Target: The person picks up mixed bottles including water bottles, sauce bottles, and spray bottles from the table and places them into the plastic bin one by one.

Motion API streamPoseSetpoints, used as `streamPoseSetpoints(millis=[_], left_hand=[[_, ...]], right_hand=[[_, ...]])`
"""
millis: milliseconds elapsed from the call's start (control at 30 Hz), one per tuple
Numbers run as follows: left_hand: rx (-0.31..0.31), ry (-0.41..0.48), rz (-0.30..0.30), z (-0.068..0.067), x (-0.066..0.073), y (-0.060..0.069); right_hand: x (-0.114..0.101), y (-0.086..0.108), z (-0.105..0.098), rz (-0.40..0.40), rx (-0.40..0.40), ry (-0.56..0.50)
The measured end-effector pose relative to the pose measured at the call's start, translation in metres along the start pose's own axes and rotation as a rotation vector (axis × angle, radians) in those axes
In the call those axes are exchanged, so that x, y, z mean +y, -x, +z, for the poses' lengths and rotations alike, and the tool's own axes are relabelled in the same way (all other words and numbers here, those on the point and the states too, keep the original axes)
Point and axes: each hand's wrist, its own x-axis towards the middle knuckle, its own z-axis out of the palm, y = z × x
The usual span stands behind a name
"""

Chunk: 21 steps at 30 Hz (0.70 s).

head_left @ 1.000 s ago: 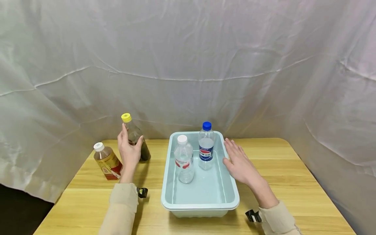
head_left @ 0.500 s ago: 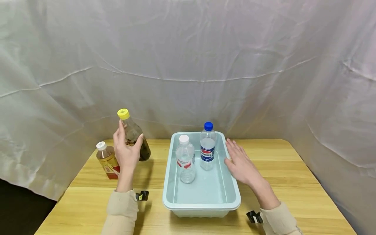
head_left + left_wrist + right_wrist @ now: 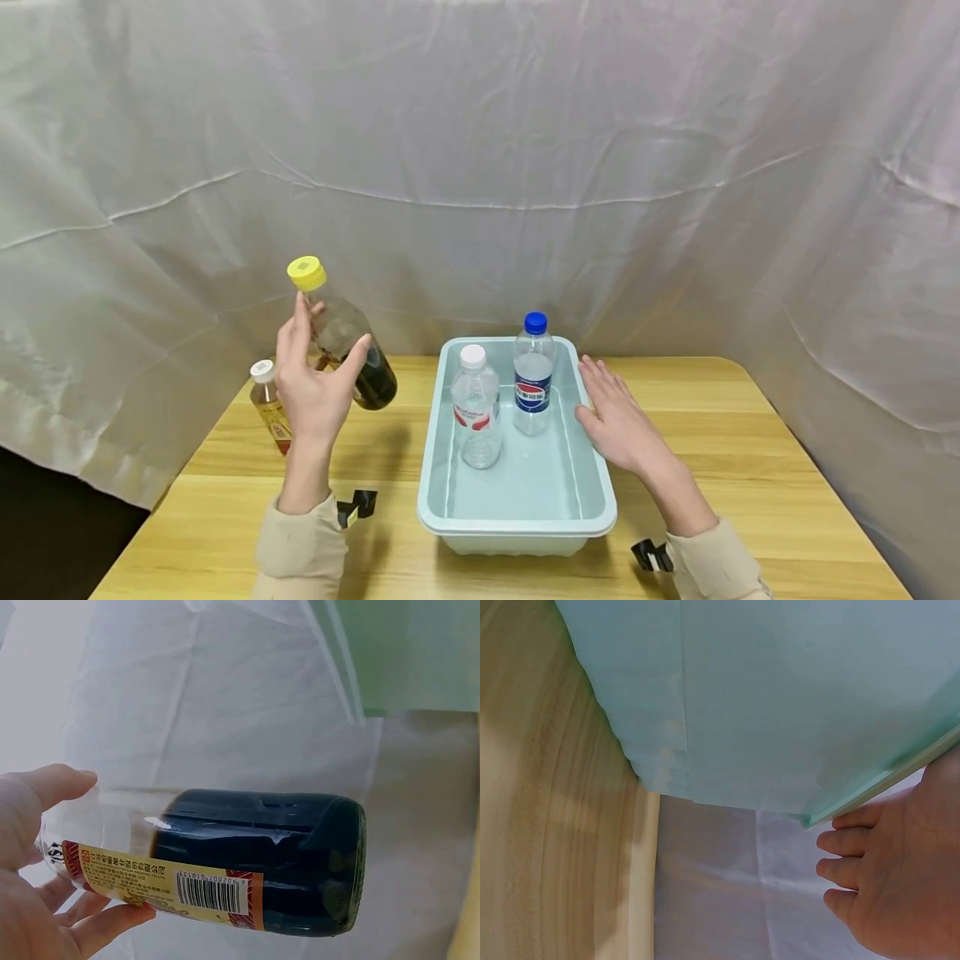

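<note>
My left hand (image 3: 318, 392) grips a bottle of dark liquid with a yellow cap (image 3: 307, 272), held tilted above the table, its base toward the right. In the left wrist view the dark-liquid bottle (image 3: 262, 855) shows a yellow and red label with a barcode, thumb on one side and fingers on the other. My right hand (image 3: 618, 417) rests on the right rim of a pale blue basin (image 3: 517, 527), fingers extended. Inside the basin stand a clear bottle with a white cap (image 3: 476, 408) and a clear blue-capped bottle with a Pepsi-like label (image 3: 532, 383).
A brown bottle with a white cap (image 3: 268, 404) stands on the wooden table (image 3: 217, 517) at the left, partly hidden behind my left hand. A grey cloth (image 3: 480, 167) hangs behind the table and along its sides.
My left hand has lifted the yellow-capped bottle off the table and moved slightly left, tilting it more. The right hand has stayed on the basin's rim.
</note>
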Motion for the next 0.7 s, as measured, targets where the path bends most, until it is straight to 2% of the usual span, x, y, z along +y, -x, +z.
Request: streamPoseSetpoints(millis=[267, 500, 700], left_hand=[[-0.026, 0.035, 0.004, -0.009, 0.031, -0.007], [-0.026, 0.064, 0.054, -0.014, 0.052, -0.01], [-0.048, 0.116, 0.095, -0.011, 0.071, -0.009]], right_hand=[[0.0, 0.0, 0.001, 0.004, 0.001, -0.006], [-0.001, 0.0, 0.001, 0.002, 0.002, -0.003], [-0.001, -0.001, 0.001, 0.006, -0.001, -0.002]])
